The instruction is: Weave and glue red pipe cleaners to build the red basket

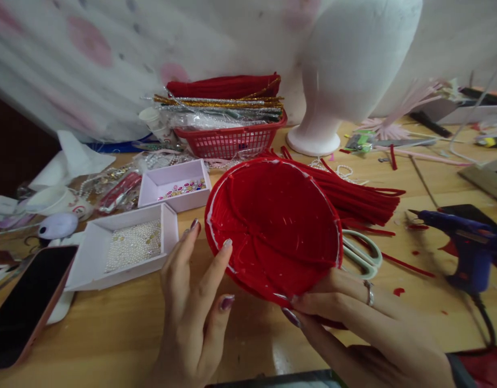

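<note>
A red bowl-shaped cap is tipped so that I look into its hollow, with raised ridges meeting inside it and whitish glue-like streaks along its rim. My right hand pinches the near rim between thumb and fingers; the fingers below the rim are partly hidden. Beside the cap's left edge, my left hand is open with its fingers apart, one fingertip at the rim; whether it touches cannot be made out. Red pipe cleaners lie in a bundle behind the cap, and scissors with pale green handles stick out at its right.
A blue hot glue gun stands at the right. White boxes hold pearl beads and gems. A phone lies at the left. Behind are a red basket of craft stems and a white foam head.
</note>
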The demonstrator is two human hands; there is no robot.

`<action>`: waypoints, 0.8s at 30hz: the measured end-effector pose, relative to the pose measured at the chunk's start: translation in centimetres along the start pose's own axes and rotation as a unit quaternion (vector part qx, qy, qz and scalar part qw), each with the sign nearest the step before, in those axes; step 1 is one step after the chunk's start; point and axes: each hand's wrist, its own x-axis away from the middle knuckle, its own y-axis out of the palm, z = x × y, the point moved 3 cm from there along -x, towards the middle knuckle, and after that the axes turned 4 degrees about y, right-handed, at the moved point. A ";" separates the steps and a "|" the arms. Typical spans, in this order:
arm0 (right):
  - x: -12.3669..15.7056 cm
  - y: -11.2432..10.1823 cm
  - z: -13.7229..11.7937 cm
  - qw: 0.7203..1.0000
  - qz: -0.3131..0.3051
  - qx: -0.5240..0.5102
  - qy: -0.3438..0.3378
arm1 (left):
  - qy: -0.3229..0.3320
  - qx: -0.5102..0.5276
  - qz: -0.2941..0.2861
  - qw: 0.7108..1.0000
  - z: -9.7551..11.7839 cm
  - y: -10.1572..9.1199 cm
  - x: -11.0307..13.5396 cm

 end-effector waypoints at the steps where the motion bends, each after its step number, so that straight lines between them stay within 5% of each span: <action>1: 0.0 0.1 0.0 1.000 -0.003 0.002 0.001 | 0.005 -0.004 -0.002 1.000 0.0 0.0 0.0; 24: -0.8 -0.9 -1.0 0.994 -0.007 0.055 -0.097 | 0.006 0.024 0.003 1.000 0.1 0.9 -0.5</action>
